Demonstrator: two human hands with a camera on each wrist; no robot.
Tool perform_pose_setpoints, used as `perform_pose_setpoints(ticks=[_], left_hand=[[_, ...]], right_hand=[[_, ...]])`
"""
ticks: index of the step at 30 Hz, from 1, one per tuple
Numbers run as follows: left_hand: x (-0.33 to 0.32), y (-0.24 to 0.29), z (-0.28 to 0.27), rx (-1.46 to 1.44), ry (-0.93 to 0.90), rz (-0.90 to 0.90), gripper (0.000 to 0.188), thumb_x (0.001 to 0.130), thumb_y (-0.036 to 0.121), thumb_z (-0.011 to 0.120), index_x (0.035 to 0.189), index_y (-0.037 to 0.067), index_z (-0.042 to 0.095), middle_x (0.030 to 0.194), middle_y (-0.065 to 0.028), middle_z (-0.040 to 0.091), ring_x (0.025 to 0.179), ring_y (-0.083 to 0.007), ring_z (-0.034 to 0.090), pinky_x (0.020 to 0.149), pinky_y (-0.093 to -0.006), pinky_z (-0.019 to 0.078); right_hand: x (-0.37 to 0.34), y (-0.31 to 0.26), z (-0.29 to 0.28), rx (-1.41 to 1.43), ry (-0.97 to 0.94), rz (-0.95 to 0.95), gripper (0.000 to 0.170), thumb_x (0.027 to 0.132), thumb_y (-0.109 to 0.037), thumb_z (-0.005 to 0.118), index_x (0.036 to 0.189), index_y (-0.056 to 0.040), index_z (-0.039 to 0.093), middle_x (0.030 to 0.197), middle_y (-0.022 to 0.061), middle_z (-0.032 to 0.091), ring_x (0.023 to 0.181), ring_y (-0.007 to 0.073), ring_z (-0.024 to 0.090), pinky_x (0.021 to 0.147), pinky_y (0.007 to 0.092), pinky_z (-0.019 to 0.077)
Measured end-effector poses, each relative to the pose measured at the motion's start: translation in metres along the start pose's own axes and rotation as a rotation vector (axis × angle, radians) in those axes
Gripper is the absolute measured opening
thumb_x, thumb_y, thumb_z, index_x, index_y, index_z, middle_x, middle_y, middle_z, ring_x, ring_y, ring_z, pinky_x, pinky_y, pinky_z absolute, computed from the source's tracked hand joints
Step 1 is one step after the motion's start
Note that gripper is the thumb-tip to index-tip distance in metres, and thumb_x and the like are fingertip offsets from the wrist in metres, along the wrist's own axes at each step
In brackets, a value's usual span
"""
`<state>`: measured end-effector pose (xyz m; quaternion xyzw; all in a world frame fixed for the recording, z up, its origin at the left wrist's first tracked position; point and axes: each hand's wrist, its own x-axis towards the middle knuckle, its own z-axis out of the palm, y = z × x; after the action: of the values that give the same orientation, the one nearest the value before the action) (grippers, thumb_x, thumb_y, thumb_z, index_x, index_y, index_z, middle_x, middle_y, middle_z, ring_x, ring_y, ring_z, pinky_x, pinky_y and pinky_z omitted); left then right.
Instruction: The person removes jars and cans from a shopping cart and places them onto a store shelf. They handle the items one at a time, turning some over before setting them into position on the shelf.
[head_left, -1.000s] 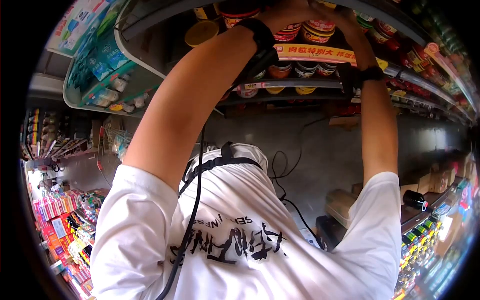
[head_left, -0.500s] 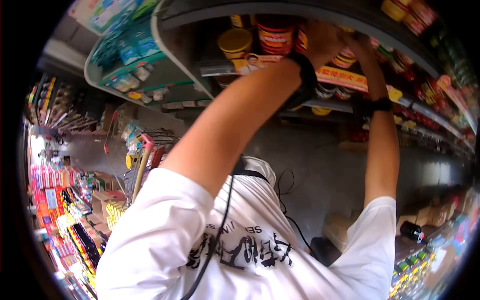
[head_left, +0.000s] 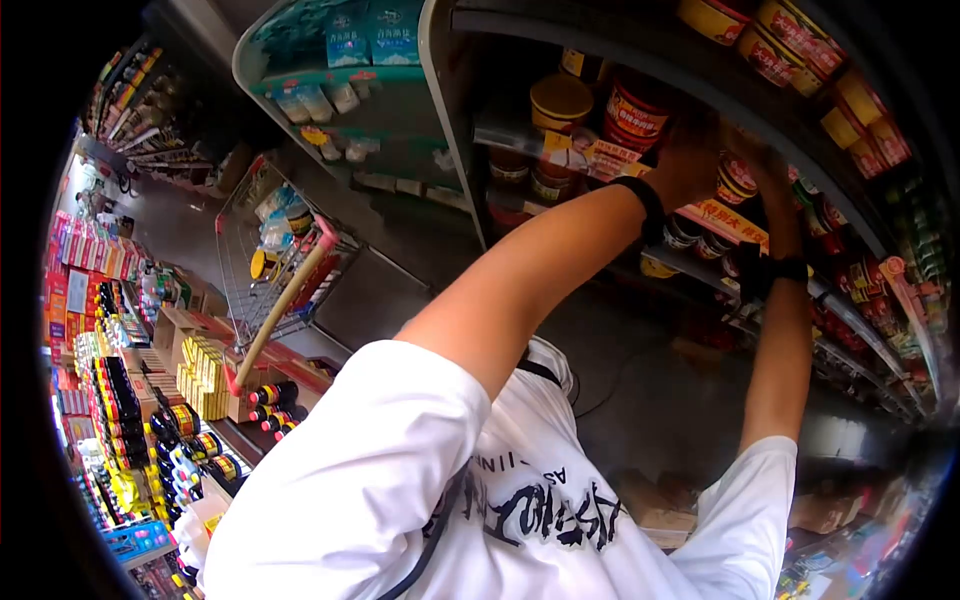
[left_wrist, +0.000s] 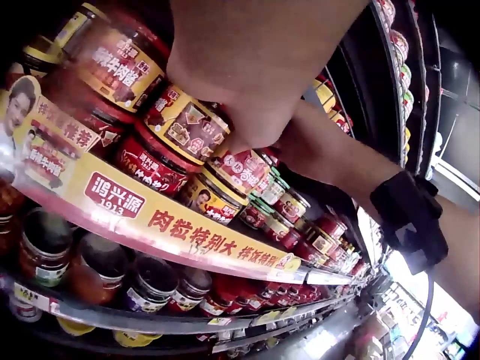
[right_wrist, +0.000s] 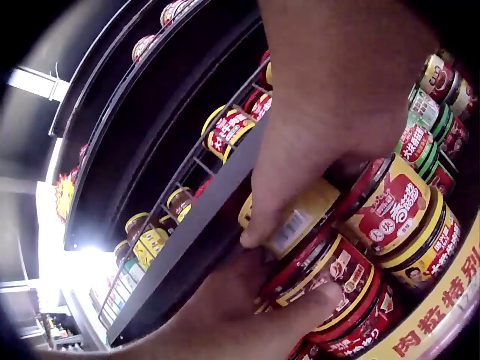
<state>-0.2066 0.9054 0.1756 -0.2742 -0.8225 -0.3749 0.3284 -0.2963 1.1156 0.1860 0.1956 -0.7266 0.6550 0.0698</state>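
Label data, left wrist view: the shelf strip (left_wrist: 150,214) reads 鸿兴源, 1913, then 肉粒特别大; its right end is too blurred to read. A large jar (left_wrist: 116,67) above it shows 牛肉酱. In the right wrist view the strip is cut to 肉粒特别, and a red-and-cream jar (right_wrist: 390,206) faces me with a label that is only partly legible.

View differences: the barcode on the yellow jar (right_wrist: 300,214) appears only in the right wrist view. The shopping cart (head_left: 270,260) appears only in the head view, where my hands are dark and lack detail.

Grip status: my right grip (right_wrist: 330,135) arches over the yellow jar and holds it, one digit curled at the jar's left edge. My left grip (right_wrist: 240,307) rests a digit on the front of the red-and-gold jar (right_wrist: 345,262); its other fingers are partly hidden, so I cannot tell whether it is closed.

Position: the yellow jar lies beneath my right palm, just beside the red-and-gold jar, which is stacked on a red jar (right_wrist: 356,334).
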Motion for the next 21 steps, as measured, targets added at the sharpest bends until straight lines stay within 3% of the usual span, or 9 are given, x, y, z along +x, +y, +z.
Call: perform_pose_setpoints(ticks=[3,5,7,8,10,11,15,20,21], left_hand=[[0.001,-0.001,-0.015,-0.206,-0.127,-0.036,0.068,0.08,0.013,0.069,0.136,-0.008,0.037,0.141,-0.0325,0.037,0.129,-0.0482,0.039,0.106,-0.0542,0.0355],[0.01,-0.007,-0.031,-0.422,-0.322,-0.108,0.071,0.078,0.016,0.073,0.135,-0.008,0.037,0.142,-0.0328,0.034,0.126,-0.0473,0.044,0.103,-0.0508,0.041],[0.013,-0.017,-0.026,-0.41,-0.185,-0.032,0.078,0.075,0.02,0.078,0.134,-0.01,0.035,0.138,-0.034,0.039,0.119,-0.0459,0.05,0.097,-0.0473,0.0463],[0.01,-0.016,-0.03,-0.4,-0.105,-0.007,0.077,0.075,0.019,0.079,0.134,-0.008,0.037,0.135,-0.0328,0.043,0.117,-0.0452,0.052,0.094,-0.0469,0.0483],[0.007,-0.012,-0.035,-0.375,0.07,0.038,0.07,0.075,0.016,0.079,0.132,-0.004,0.043,0.128,-0.0286,0.049,0.112,-0.0439,0.056,0.088,-0.0472,0.0517],[0.009,-0.007,-0.042,-0.363,0.163,0.058,0.064,0.076,0.013,0.078,0.131,-0.001,0.048,0.125,-0.0255,0.053,0.11,-0.0433,0.057,0.085,-0.048,0.0531],[0.02,-0.008,-0.043,-0.109,0.005,0.062,0.051,0.08,0.024,0.076,0.122,0.002,0.057,0.12,-0.0224,0.058,0.102,-0.0411,0.063,0.084,-0.0451,0.0538],[0.045,-0.048,-0.013,0.175,0.165,0.408,0.048,0.077,0.039,0.077,0.113,0.009,0.067,0.107,-0.0169,0.069,0.101,-0.0349,0.065,0.091,-0.0449,0.0504],[0.048,-0.046,-0.01,0.138,0.161,0.355,0.051,0.077,0.04,0.077,0.115,0.008,0.065,0.107,-0.0171,0.069,0.102,-0.0348,0.065,0.091,-0.0448,0.0504]], right_hand=[[-0.011,-0.022,0.021,0.096,0.032,0.099,0.06,0.099,-0.026,0.06,0.146,-0.0025,0.032,0.15,0.0135,0.035,0.132,0.0255,0.041,0.107,0.0344,0.0377],[-0.016,-0.032,0.032,0.166,0.054,0.116,0.053,0.103,-0.024,0.051,0.148,-0.0036,0.03,0.153,0.0125,0.031,0.135,0.0258,0.038,0.109,0.0348,0.0353],[-0.016,-0.032,0.038,0.373,0.093,0.132,0.049,0.105,-0.022,0.046,0.148,-0.0043,0.03,0.154,0.0115,0.03,0.135,0.0251,0.037,0.11,0.0349,0.0342],[-0.014,-0.03,0.038,0.56,0.134,0.181,0.047,0.106,-0.021,0.044,0.148,-0.0044,0.031,0.154,0.0111,0.031,0.135,0.0248,0.038,0.11,0.035,0.0342],[-0.009,-0.027,0.036,0.665,0.153,0.21,0.047,0.106,-0.021,0.045,0.147,-0.0044,0.032,0.153,0.0112,0.032,0.134,0.0249,0.039,0.109,0.0351,0.0346],[-0.009,-0.029,0.034,0.57,0.139,0.187,0.047,0.105,-0.021,0.045,0.147,-0.0044,0.032,0.153,0.0112,0.032,0.134,0.0249,0.039,0.109,0.0351,0.0349],[-0.021,-0.037,0.015,0.122,0.104,0.105,0.046,0.105,-0.02,0.046,0.146,-0.0043,0.034,0.151,0.0113,0.034,0.132,0.025,0.04,0.108,0.0353,0.0357],[-0.035,-0.039,-0.002,-0.058,0.109,0.084,0.045,0.104,-0.019,0.047,0.145,-0.0043,0.035,0.148,0.0114,0.036,0.131,0.025,0.042,0.107,0.0355,0.0368],[-0.038,-0.04,-0.006,-0.08,0.112,0.084,0.045,0.103,-0.019,0.048,0.144,-0.0043,0.036,0.148,0.0114,0.037,0.13,0.0251,0.042,0.107,0.0356,0.037]])
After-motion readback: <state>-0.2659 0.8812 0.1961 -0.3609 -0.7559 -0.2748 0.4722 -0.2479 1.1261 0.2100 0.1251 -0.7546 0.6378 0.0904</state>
